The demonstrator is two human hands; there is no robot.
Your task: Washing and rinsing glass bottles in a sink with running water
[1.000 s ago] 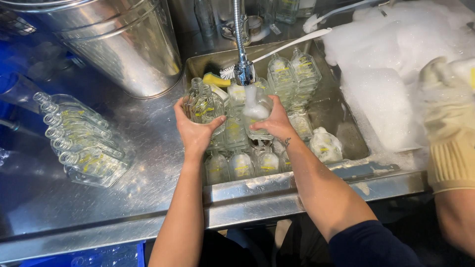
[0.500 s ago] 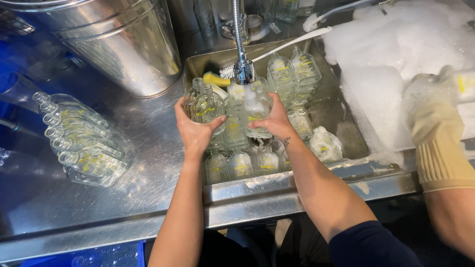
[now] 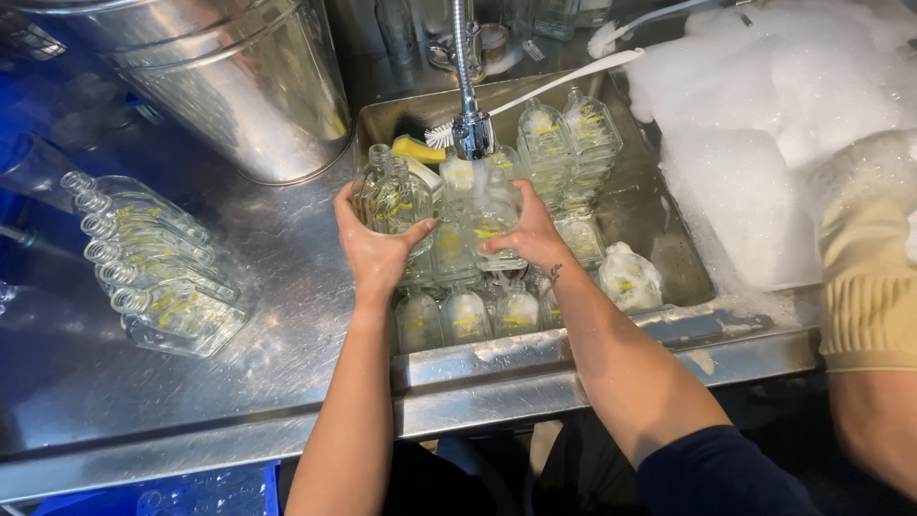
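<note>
My left hand (image 3: 374, 250) grips two clear flat glass bottles (image 3: 387, 196) with yellow markings, held upright at the left rim of a steel sink (image 3: 669, 225). My right hand (image 3: 527, 237) holds another clear bottle (image 3: 487, 215) directly under the faucet head (image 3: 472, 134), where water runs onto it. Several more bottles (image 3: 468, 315) lie in the sink beneath both hands, and a foam-covered one (image 3: 629, 277) rests to the right.
Several rinsed bottles (image 3: 153, 277) lie in a row on the steel counter at left. A large metal bucket (image 3: 239, 86) stands behind them. A bottle brush (image 3: 544, 88) and yellow sponge (image 3: 416, 150) rest at the sink's back. Another person's yellow-gloved hand (image 3: 864, 277) works in a foam-filled basin (image 3: 774, 115).
My right hand has lifted its bottle slightly closer under the faucet. The other person's gloved hand has moved down and toward the near edge of the foamy basin.
</note>
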